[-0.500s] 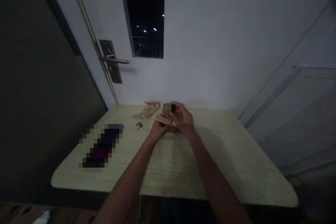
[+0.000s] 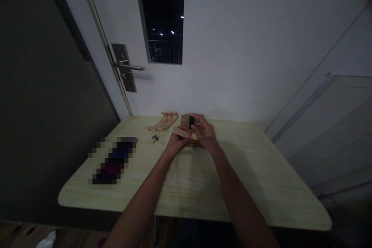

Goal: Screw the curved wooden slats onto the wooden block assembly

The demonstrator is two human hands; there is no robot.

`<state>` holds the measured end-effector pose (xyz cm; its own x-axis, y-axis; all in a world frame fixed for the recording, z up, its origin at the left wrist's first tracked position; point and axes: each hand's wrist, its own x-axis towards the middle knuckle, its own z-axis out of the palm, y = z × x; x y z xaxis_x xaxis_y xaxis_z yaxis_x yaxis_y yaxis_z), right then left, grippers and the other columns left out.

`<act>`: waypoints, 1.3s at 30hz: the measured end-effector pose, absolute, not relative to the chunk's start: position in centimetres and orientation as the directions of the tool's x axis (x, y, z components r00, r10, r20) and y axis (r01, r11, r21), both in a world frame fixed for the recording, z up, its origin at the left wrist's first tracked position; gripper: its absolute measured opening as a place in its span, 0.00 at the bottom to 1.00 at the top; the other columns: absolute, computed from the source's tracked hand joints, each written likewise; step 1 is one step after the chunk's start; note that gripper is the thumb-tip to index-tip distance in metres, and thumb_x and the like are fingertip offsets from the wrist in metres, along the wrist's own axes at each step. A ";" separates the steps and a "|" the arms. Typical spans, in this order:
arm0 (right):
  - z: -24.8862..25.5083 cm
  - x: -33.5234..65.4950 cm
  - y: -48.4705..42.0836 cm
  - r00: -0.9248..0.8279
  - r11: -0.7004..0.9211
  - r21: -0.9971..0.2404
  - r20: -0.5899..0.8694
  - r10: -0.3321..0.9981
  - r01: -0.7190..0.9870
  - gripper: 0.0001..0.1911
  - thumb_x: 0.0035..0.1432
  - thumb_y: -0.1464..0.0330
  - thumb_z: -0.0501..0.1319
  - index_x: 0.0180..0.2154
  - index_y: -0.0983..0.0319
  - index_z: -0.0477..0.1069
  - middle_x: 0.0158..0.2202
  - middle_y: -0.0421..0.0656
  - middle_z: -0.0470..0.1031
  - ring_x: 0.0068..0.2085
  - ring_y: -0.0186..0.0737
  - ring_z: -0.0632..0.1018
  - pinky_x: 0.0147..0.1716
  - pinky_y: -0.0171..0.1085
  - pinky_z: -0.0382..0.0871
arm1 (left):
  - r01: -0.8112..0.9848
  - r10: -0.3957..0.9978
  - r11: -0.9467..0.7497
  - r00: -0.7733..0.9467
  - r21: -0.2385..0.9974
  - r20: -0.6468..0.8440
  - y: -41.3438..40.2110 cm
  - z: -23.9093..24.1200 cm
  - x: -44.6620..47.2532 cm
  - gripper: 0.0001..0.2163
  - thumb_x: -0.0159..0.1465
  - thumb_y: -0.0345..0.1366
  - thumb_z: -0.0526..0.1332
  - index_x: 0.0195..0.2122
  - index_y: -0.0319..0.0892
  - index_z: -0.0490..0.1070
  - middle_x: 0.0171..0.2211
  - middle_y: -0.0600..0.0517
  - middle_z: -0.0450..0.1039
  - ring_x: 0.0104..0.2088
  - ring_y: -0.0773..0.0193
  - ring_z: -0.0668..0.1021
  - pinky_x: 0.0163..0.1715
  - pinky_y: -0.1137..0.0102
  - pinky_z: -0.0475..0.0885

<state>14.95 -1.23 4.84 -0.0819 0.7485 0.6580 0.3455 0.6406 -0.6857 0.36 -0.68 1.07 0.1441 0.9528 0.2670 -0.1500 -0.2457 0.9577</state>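
Note:
My left hand [image 2: 174, 144] is closed around a pale flat wooden piece [image 2: 180, 132], held tilted above the table. Over its right end, my right hand [image 2: 205, 131] pinches the black handle of a short screwdriver [image 2: 191, 120], upright with its thin shaft pointing down at the wood. Whether the tip sits on a screw is too small to tell. Behind the hands stands a brown wooden block or panel [image 2: 185, 119], partly covered by my right hand. More wood shows low between the hands. Left of them lies a small pile of metal screws [image 2: 155, 138].
Several curved wooden pieces [image 2: 167, 121] rest at the back of the pale table [image 2: 192, 186]. A blurred dark object [image 2: 114, 161] lies at the left. Beyond the table's back edge stands a white door with a metal handle [image 2: 129, 67].
The screwdriver in my right hand shows more upright and plainly now, with fingers slightly shifted. My left hand keeps the wooden piece in nearly the same place. The view has shifted slightly.

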 end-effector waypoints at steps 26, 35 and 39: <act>4.6 14.8 -1.1 0.007 0.605 -0.744 0.633 0.774 0.283 0.20 0.59 0.60 0.63 0.52 0.53 0.68 0.45 0.44 0.78 0.39 0.41 0.81 0.37 0.40 0.79 | -0.115 0.955 -0.246 0.144 0.962 0.261 -0.6 0.9 0.3 0.21 0.43 0.38 0.74 0.35 0.41 0.66 0.31 0.55 0.73 0.31 0.66 0.74 0.33 0.71 0.68; 5.3 14.9 -1.7 -0.050 0.620 -0.692 0.652 0.757 0.369 0.20 0.61 0.60 0.60 0.56 0.52 0.68 0.52 0.44 0.76 0.41 0.40 0.80 0.43 0.42 0.78 | -0.153 0.956 -0.217 0.164 0.964 0.242 -0.8 1.1 0.3 0.22 0.43 0.39 0.74 0.36 0.42 0.66 0.32 0.54 0.73 0.32 0.65 0.74 0.34 0.71 0.68; 5.4 15.3 -1.7 -0.072 0.617 -0.726 0.628 0.775 0.302 0.20 0.66 0.60 0.53 0.57 0.54 0.67 0.53 0.45 0.76 0.47 0.43 0.79 0.48 0.45 0.76 | -0.142 0.955 -0.228 0.158 0.963 0.250 -0.8 1.0 0.3 0.22 0.44 0.38 0.74 0.37 0.41 0.66 0.33 0.54 0.73 0.32 0.65 0.74 0.34 0.71 0.68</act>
<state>15.34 -1.67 5.44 -0.0718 0.7746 0.6284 0.3019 0.6173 -0.7265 0.32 -0.77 0.97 0.1575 0.9555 0.2495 -0.1422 -0.2281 0.9632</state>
